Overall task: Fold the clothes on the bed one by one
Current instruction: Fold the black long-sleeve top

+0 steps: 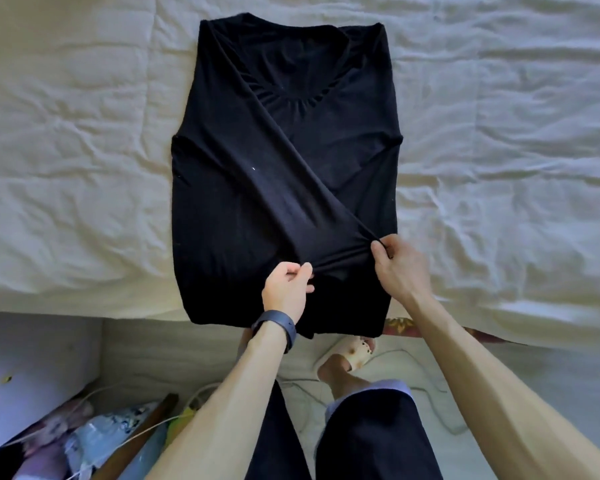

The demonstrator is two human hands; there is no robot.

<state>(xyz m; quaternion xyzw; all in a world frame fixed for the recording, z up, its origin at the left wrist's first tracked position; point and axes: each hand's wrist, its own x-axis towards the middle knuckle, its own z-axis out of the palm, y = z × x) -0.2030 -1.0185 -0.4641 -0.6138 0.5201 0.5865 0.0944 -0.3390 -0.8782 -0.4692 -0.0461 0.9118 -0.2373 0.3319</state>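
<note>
In the head view, a black long-sleeved top (257,209) lies flat on the bed (77,143), filling the centre of the frame with its neckline toward the top edge and its hem hanging just over the near edge of the mattress at lower centre. The bed is covered by a wrinkled off-white quilt that spreads across the whole upper part of the picture. One sleeve (291,181) is folded diagonally across the body of the top, running from the upper left shoulder down toward the lower right. The left hand (286,289), a dark band (278,329) on its wrist, pinches the lower edge of the sleeve end between thumb and fingers at lower centre. The right hand (400,268), just to the right, grips the other corner of the same sleeve end, fingers curled around the cuff, so the fabric is stretched taut between the two hands. Below the bed edge, the person's dark trousers (371,438) and a foot in a pale sandal (352,355) show at the bottom centre, standing on a light floor. In the lower left corner lies a jumble of bags and a wooden stick (136,441).
</note>
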